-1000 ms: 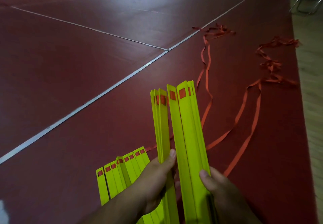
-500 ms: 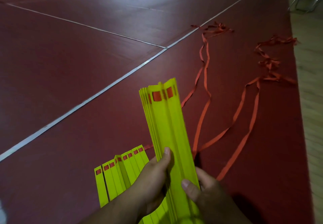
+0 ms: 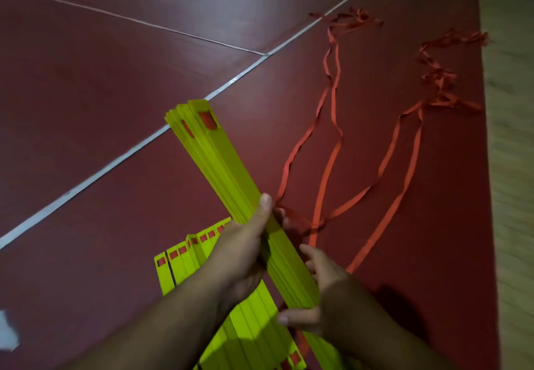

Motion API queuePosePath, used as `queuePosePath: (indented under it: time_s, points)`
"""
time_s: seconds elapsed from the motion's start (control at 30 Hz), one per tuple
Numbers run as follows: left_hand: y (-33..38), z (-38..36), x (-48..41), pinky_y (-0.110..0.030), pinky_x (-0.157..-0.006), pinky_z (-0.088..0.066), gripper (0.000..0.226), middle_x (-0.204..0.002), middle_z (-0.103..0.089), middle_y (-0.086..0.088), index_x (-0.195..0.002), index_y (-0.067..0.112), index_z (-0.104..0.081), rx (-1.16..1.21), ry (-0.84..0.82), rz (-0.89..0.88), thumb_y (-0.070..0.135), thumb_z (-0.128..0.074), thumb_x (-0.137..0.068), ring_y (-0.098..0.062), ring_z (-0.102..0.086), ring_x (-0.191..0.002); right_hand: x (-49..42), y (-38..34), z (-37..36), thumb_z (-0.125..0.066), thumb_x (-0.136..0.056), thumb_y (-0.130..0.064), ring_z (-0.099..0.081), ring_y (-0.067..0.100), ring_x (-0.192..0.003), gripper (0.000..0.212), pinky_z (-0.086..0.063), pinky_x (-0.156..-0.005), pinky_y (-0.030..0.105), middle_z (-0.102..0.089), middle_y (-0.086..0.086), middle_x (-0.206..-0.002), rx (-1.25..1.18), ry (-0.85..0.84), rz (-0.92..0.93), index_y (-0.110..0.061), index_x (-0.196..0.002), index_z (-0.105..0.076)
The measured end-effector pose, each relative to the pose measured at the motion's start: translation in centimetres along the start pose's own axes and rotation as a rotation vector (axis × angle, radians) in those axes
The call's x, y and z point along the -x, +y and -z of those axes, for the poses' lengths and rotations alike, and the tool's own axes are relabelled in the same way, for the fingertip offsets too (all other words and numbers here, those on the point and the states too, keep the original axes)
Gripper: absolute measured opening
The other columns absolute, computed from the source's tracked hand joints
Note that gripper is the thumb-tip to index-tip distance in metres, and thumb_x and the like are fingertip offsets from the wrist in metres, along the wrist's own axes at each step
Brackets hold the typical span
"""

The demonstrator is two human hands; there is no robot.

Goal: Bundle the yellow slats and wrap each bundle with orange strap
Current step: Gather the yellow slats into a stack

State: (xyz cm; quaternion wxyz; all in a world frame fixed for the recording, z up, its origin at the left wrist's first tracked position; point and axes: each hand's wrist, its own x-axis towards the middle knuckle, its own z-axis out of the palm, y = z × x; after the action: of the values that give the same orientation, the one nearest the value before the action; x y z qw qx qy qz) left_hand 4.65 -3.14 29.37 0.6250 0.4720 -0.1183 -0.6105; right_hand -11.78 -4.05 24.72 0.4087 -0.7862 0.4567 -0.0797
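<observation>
Held bundle of yellow slats: centre frame, tilted, far end pointing to the upper left, near end down at the hands, clear of the floor

Left hand: clenched round the bundle about mid-length, thumb lying along its top face, rest of the fingers wrapped behind it

Right hand: grasping the bundle's near end, fingers up along its right edge, thumb across the end below

Loose slats: fanned flat on the floor at lower centre, under and left of the left forearm, red slots showing at their far ends; more slat ends with red slots at the bottom edge, below the wrists

Orange strap: long loose strands on the floor, running from two tangles at upper right down to a crossing just right of the left hand; cannot tell whether any strand is pinched, nothing wrapped round the bundle yet

Dark red floor mat with white lines meeting at upper centre; pale flooring down the right edge
</observation>
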Motion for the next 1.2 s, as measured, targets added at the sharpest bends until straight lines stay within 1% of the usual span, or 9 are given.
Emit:
queuePosePath:
  time_s: [0.13,0.3,0.5,0.6,0.73,0.87,0.97,1.07,1.2]
  points:
    - [1.2,0.3,-0.3,-0.03,-0.065,-0.051,0.02,-0.066,-0.062,-0.003,-0.062,0.014,-0.072,0.086,-0.071,0.032,0.03,-0.07,-0.075,-0.017,-0.061,-0.066,-0.2,0.8,-0.4,-0.085,-0.062,-0.043,-0.063,0.015,-0.101,0.084,-0.053,-0.088,0.032,-0.06,-0.006,-0.109,0.033,-0.003,-0.024,-0.045,-0.129,-0.034]
    - [1.9,1.8,-1.2,-0.038,-0.072,-0.057,0.04,-0.084,-0.064,-0.009,-0.111,0.006,-0.061,-0.159,-0.107,-0.095,0.033,-0.065,-0.081,-0.021,-0.064,-0.079,-0.5,-0.2,1.5,-0.086,-0.066,-0.033,-0.054,-0.004,-0.062,0.045,-0.047,-0.066,0.02,-0.058,-0.016,-0.069,-0.062,-0.043,0.015,-0.025,-0.104,-0.062]
    - [0.8,1.7,-1.0,-0.041,-0.075,-0.055,0.038,-0.103,-0.07,-0.011,-0.098,0.015,-0.067,-0.184,-0.026,-0.028,0.034,-0.075,-0.066,-0.024,-0.066,-0.095,0.1,0.2,0.0,-0.072,-0.068,-0.016,-0.053,0.005,-0.053,0.033,-0.048,-0.057,0.032,-0.061,-0.013,-0.064,-0.157,-0.099,-0.003,-0.017,-0.097,-0.055]
    - [0.6,1.0,-1.0,-0.034,-0.063,-0.056,0.063,-0.099,-0.069,-0.012,-0.115,0.002,-0.064,-0.185,0.053,-0.084,0.036,-0.078,-0.064,-0.018,-0.068,-0.082,0.2,0.1,-0.8,-0.07,-0.062,-0.024,-0.063,0.021,-0.063,0.045,-0.051,-0.058,0.038,-0.068,0.006,-0.078,-0.27,-0.048,-0.097,-0.024,-0.104,-0.054]
    - [0.1,0.8,-0.9,-0.03,-0.056,-0.054,0.07,-0.087,-0.066,-0.011,-0.121,-0.009,-0.061,-0.152,0.081,-0.113,0.035,-0.077,-0.068,-0.017,-0.066,-0.071,0.0,0.1,-0.9,-0.073,-0.056,-0.049,-0.062,0.027,-0.064,0.056,-0.054,-0.063,0.04,-0.068,0.005,-0.075,-0.238,0.078,-0.081,-0.02,-0.102,-0.059]
    - [0.8,1.9,-1.5,-0.034,-0.07,-0.06,0.058,-0.11,-0.073,-0.009,-0.112,0.009,-0.072,-0.069,-0.084,-0.083,0.044,-0.087,-0.067,-0.026,-0.07,-0.1,0.2,-0.2,0.6,-0.079,-0.071,-0.017,-0.059,0.01,-0.061,0.027,-0.051,-0.061,0.033,-0.066,-0.007,-0.069,-0.445,-0.175,-0.085,-0.021,-0.093,-0.065]
    - [1.6,2.4,-1.4,-0.048,-0.084,-0.059,0.068,-0.116,-0.073,-0.007,-0.113,0.022,-0.073,0.216,-0.254,0.008,0.047,-0.092,-0.053,-0.024,-0.072,-0.103,0.8,-0.5,2.1,-0.077,-0.071,-0.011,-0.066,0.021,-0.073,0.035,-0.054,-0.066,0.034,-0.073,0.011,-0.087,-0.516,-0.475,-0.159,-0.015,-0.104,-0.067]
    - [1.4,1.6,-1.4,-0.038,-0.071,-0.061,0.03,-0.08,-0.064,0.002,-0.096,0.02,-0.066,0.232,-0.173,-0.043,0.044,-0.067,-0.077,-0.014,-0.066,-0.067,0.8,-0.8,1.4,-0.078,-0.066,-0.027,-0.065,0.016,-0.071,0.049,-0.055,-0.071,0.037,-0.073,0.009,-0.09,-0.339,-0.265,-0.071,-0.016,-0.111,-0.062]
    - [0.4,0.1,-1.8,-0.033,-0.067,-0.05,0.027,-0.068,-0.059,0.001,-0.077,0.021,-0.065,0.096,0.043,-0.139,0.048,-0.068,-0.073,-0.014,-0.057,-0.058,0.9,-1.3,-0.8,-0.077,-0.061,-0.05,-0.064,0.018,-0.084,0.07,-0.05,-0.073,0.031,-0.067,-0.003,-0.094,0.014,0.127,-0.05,-0.031,-0.12,-0.046]
